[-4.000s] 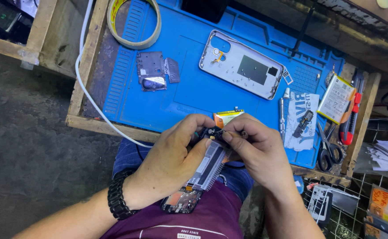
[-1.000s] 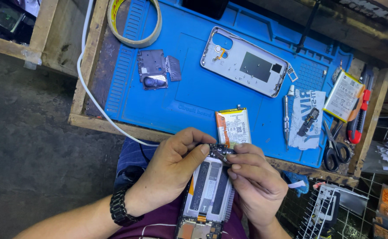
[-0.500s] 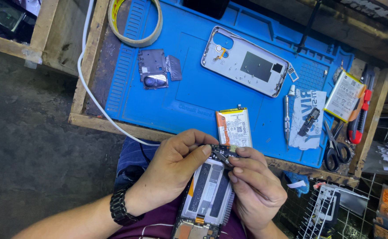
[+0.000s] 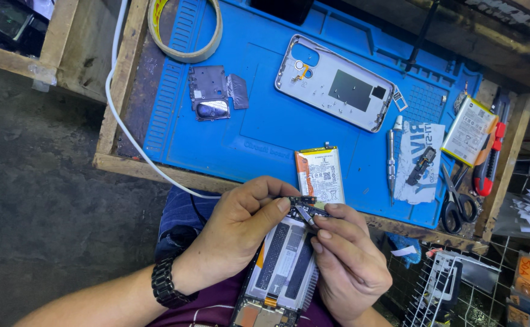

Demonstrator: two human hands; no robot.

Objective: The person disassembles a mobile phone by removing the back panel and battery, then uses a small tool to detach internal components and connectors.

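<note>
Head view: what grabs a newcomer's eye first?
Both hands, left hand and right hand, pinch a small dark part at the top of an opened phone held over the lap. Behind them, a bright blue work mat carries a pale back cover and a battery.

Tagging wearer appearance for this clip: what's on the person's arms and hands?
Both hands are bare, no gloves: left hand, right hand. The left wrist carries a black link-style band, either a watch or a bracelet; no face is visible. Forearms are uncovered, no sleeves in view. No rings show on the visible fingers. The right wrist is cut off at the frame edge.
</note>
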